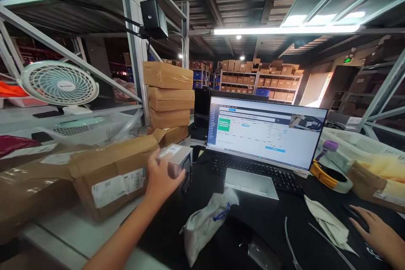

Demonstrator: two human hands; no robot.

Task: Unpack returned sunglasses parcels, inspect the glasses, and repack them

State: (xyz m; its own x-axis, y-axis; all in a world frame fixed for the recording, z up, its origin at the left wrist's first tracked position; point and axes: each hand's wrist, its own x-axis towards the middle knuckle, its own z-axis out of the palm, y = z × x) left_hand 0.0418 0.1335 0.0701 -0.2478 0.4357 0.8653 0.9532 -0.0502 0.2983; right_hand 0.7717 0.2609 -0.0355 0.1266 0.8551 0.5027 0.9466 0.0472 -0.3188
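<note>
My left hand (162, 177) is closed around a small grey box (181, 156) with a white label on top, at the left end of the black desk mat. At the right edge, my right hand (381, 234) rests over a dark computer mouse (360, 218), its fingers curved on it. Between the hands lies a pale cloth pouch (204, 228) with a blue drawstring. Behind it are a flat silver panel (251, 183) and a black keyboard (286, 183). A folded beige cloth (329, 221) lies near the mouse.
A lit monitor (262, 130) stands at the back. Large taped cartons (110, 168) crowd the left, with stacked boxes (171, 99) and a fan (60, 84) behind. To the right are a yellow tape roll (325, 175), a purple-capped bottle (329, 147) and an open carton (367, 181).
</note>
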